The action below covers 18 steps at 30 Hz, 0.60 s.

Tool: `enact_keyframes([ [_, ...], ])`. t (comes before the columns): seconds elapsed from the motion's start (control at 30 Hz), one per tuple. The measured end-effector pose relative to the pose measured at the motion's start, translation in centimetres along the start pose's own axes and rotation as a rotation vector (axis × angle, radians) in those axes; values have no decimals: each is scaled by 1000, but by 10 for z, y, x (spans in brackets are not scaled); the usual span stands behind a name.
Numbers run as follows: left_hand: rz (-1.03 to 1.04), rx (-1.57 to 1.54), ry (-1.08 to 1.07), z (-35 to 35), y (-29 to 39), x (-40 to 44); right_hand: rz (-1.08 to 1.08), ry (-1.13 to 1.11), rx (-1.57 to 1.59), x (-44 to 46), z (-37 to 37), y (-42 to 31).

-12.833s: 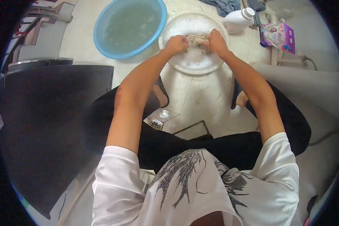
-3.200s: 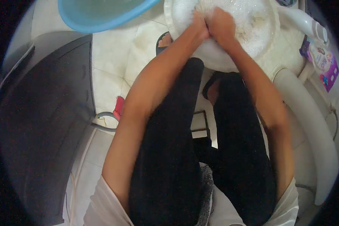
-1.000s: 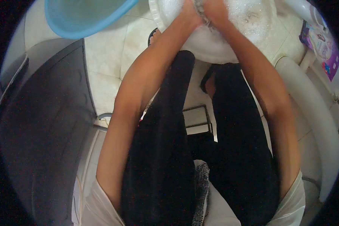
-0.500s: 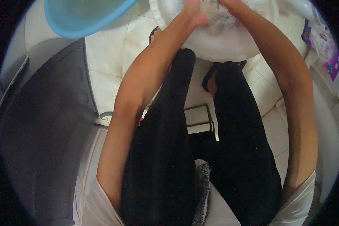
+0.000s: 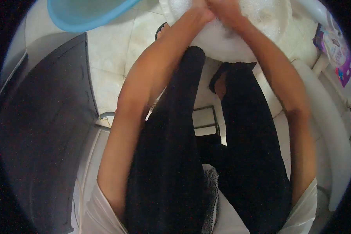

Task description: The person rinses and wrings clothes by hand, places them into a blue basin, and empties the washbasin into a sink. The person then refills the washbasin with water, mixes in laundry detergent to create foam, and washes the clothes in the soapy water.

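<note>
A white basin point(image 5: 222, 52) with foamy water stands on the floor at the top centre, its far side cut off by the frame. My left hand point(image 5: 202, 11) is over the basin, close beside my right hand point(image 5: 227, 11). Both are blurred by motion and partly out of the frame, so their fingers do not show clearly. Whatever lies between or under them cannot be made out. Grey, murky water shows just below my right hand, with white foam on either side.
A blue tub point(image 5: 78, 26) of water is at the upper left. A dark panel point(image 5: 46, 132) fills the left side. At the right are a purple package point(image 5: 336, 54), a white bottle point(image 5: 316, 11) partly cut off, and a thick pale pipe point(image 5: 323, 117). My knees flank a dark metal frame point(image 5: 204, 117).
My hands, apart half a second ago with greyish cloth between them, are close together again. My right arm has moved left. Compared with the oldest frame, the view sits lower and nearer the basin.
</note>
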<state>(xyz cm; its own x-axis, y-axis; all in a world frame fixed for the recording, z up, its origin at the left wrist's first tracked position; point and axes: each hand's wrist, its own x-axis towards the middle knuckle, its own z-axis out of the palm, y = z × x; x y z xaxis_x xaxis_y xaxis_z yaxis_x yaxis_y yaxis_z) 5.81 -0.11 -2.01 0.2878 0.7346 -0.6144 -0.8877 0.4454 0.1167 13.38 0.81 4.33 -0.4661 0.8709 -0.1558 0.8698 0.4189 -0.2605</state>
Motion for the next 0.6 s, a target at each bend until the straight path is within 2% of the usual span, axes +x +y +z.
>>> enact_keyframes([
  [0.07, 7, 3, 6, 1, -1, 3, -280, 393, -234, 13, 20, 41],
  [0.1, 13, 1, 3, 2, -2, 5, -274, 394, -235, 28, 34, 64],
  [0.17, -74, -30, -176, 0, 3, 3, -52, 92, -21, 60, 66, 109],
  [0.23, -164, -51, -359, -1, 12, 6, 10, 71, 20, 70, 93, 131],
  [0.33, -162, -59, -292, 7, 19, 6, 195, 45, 70, 57, 86, 99],
  [0.4, -134, -55, -212, 9, 21, 5, 217, 67, 56, 38, 70, 62],
  [0.53, -107, -52, -135, 11, 19, 0, -129, 391, -90, -2, 59, 5],
  [0.6, -109, -50, -107, 13, 18, -5, -116, 343, 8, 2, 46, 6],
])
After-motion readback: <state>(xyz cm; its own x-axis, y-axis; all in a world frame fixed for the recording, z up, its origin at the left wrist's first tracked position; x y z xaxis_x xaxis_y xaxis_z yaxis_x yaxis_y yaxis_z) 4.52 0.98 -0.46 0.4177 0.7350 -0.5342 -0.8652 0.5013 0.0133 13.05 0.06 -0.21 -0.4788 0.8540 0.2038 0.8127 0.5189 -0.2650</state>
